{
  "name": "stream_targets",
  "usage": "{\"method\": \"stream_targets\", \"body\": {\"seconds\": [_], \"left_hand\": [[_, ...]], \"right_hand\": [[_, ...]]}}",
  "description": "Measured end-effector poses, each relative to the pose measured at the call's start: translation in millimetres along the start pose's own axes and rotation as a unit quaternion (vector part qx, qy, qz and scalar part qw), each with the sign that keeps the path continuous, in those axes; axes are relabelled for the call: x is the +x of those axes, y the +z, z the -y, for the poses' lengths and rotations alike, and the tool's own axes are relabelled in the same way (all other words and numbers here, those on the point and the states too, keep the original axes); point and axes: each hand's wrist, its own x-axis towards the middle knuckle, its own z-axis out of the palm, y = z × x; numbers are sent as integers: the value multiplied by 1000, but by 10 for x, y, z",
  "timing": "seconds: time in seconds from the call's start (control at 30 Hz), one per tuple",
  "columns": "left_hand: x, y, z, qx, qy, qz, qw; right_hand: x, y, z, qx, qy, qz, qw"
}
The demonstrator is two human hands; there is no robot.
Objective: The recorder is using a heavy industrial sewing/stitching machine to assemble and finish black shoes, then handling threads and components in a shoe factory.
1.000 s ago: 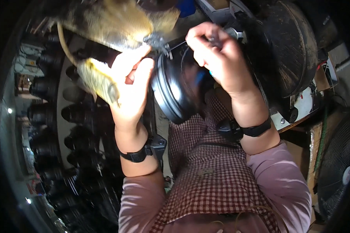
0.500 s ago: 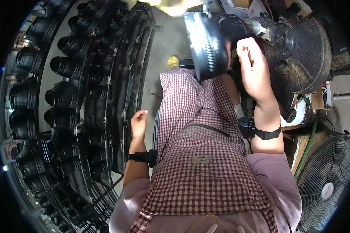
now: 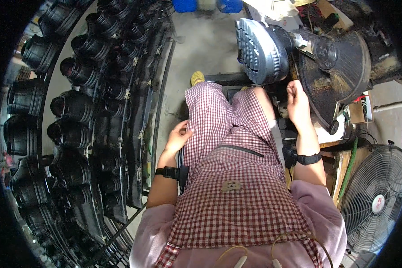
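A black shoe (image 3: 272,53) is mounted on a metal holder (image 3: 299,41), its ridged sole turned to the left. Just below and right of the shoe is my right hand (image 3: 298,102), apart from it, with loosely bent fingers and nothing visible in them. Beside my left thigh hangs my left hand (image 3: 177,138), half curled, thumb and fingers apart, with nothing seen in it. A red-and-white checked apron (image 3: 232,201) covers my lap, and both wrists wear black straps.
Racks on the left carry many black shoes (image 3: 73,105). A dark round machine part (image 3: 337,67) stands behind the shoe's holder at the right. Lower right is a fan (image 3: 375,201) in a wire cage. Blue containers (image 3: 184,5) stand at the far edge.
My right hand has dropped away from the holder, towards me. My left hand has moved right and up to my thigh. The shoe now shows more of its sole, and the view has shifted.
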Motion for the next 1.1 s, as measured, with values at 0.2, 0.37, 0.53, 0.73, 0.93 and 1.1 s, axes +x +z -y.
{"method": "stream_targets", "body": {"seconds": [0.2, 0.37, 0.53, 0.73, 0.93, 1.1], "left_hand": [[440, -358, 593, -74, -120, -169, 975], [574, -815, 954, -22, -184, -273, 944], [605, -1056, 1035, 220, -6, -295, 930], [335, 188, -1280, -39, 71, -65, 995], [-150, 482, -2842, -310, 138, 153, 928], [88, 933, -3255, -479, 226, 176, 830]], "right_hand": [[-188, -131, 211, -21, 49, 5, 999], [-415, 23, 118, 174, 92, -49, 979], [-557, 502, 240, -69, -24, 88, 993], [-583, 1125, -406, -209, 35, 254, 944], [-149, 765, -239, -191, -73, -4, 979], [-314, 301, -568, -338, 41, -35, 939]]}}
